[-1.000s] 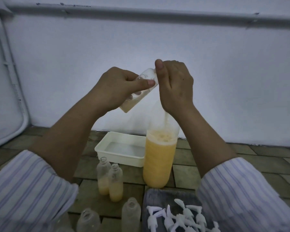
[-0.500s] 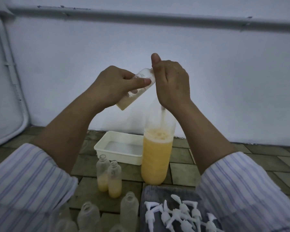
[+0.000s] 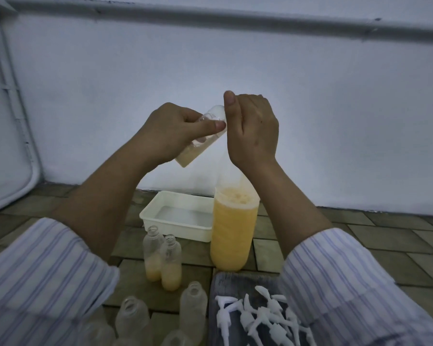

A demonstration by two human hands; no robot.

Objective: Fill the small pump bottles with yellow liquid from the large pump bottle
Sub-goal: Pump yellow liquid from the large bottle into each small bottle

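Above the big bottle (image 3: 233,228), our left hand (image 3: 170,136) grips a tilted small bottle (image 3: 200,141) while our right hand (image 3: 253,131), fingers closed over the pump top, seems mid-fill; next, another press.

Two bare forearms are shown, each ending in an ungloved hand: left hand (image 3: 178,136), right hand (image 3: 253,131). No rings, watch or bands are seen. Sleeves of a white shirt with thin lavender-blue stripes are worn, pushed up toward the elbows: left sleeve (image 3: 43,275), right sleeve (image 3: 355,283). Soft, loosely gathered fabric is noted at both cuffs.
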